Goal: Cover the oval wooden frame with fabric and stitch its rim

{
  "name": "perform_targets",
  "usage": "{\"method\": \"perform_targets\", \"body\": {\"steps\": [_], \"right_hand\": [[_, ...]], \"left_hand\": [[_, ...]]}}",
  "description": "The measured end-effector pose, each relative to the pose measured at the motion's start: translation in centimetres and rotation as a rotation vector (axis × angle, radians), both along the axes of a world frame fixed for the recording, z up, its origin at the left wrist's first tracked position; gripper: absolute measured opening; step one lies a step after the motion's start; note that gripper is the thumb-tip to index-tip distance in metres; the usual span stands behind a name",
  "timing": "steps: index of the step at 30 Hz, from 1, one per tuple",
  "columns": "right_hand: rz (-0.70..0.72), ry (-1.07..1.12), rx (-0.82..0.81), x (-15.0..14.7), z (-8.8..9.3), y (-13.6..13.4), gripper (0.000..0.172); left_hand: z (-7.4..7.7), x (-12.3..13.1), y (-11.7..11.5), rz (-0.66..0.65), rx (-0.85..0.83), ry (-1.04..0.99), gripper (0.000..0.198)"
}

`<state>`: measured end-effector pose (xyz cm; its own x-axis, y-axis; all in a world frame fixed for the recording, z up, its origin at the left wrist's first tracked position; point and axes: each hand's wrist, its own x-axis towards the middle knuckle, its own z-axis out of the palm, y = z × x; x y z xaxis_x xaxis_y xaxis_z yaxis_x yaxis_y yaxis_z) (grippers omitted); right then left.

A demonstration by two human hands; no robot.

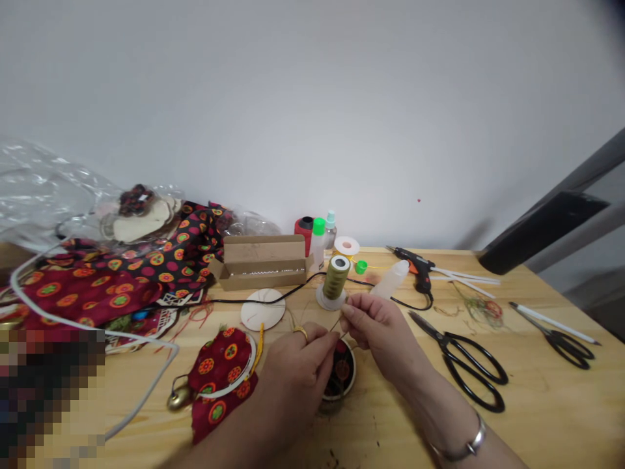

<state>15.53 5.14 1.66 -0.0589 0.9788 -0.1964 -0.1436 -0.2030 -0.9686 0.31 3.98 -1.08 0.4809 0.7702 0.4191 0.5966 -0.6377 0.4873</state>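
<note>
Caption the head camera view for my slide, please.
Left hand and right hand hold a thin strand over a wooden table, a green thread spool just beyond, large black scissors at right.

Thin, slanting strand [335, 324] near a round, pale-rimmed piece of dark floral fabric [344, 369], the latter partly hidden.

Thread spool [335, 281] blocks ahead of the hands [305, 358]; bare tabletop [525, 365] (passable) separates large scissors [445, 341] from small scissors [554, 337]

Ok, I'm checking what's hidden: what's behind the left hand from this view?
Part of a round, dark patterned piece shows past the left hand. The hand covers its left side, so anything there can't be seen.
</note>
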Motion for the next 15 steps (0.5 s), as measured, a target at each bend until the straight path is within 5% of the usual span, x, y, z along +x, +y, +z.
{"method": "perform_targets", "body": {"steps": [15], "right_hand": [[0.012,-0.004,0.029,0.8,0.8,0.0,0.024]], "left_hand": [[1.4,-3.7,4.0,0.635,0.302,0.426,0.03]]}}
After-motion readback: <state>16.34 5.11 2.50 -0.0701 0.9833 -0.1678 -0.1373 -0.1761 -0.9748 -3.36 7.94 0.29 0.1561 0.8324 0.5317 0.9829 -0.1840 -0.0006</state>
